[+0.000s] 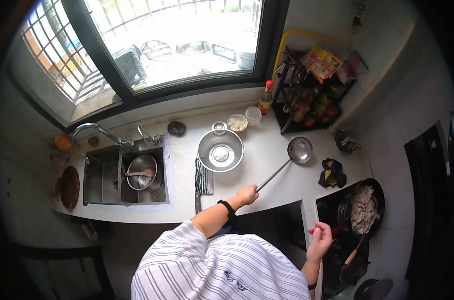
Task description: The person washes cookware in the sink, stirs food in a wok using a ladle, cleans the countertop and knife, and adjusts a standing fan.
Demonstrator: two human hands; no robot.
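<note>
My left hand (pixel 246 195) is closed around the dark handle of a skimmer (pixel 300 150). Its perforated round bowl rests on or just over the white counter, at the right. A steel colander (pixel 220 150) stands left of the skimmer, beside a cleaver (pixel 204 180) with a patterned blade. Nothing shows in my right hand (pixel 321 239), whose fingers are loosely bent and apart near the stove. To its right sits a black wok (pixel 381 195) of pale sliced meat (pixel 365 212). A spatula with a wooden handle (pixel 351 257) leans out of the wok.
A double sink (pixel 101 180) at the left holds a steel pot (pixel 142 172). Along the wall are a bowl of chopped white pieces (pixel 237 123), a clear cup (pixel 253 116) and a red-capped bottle (pixel 265 99). A black-and-yellow cloth (pixel 332 173) lies near the stove.
</note>
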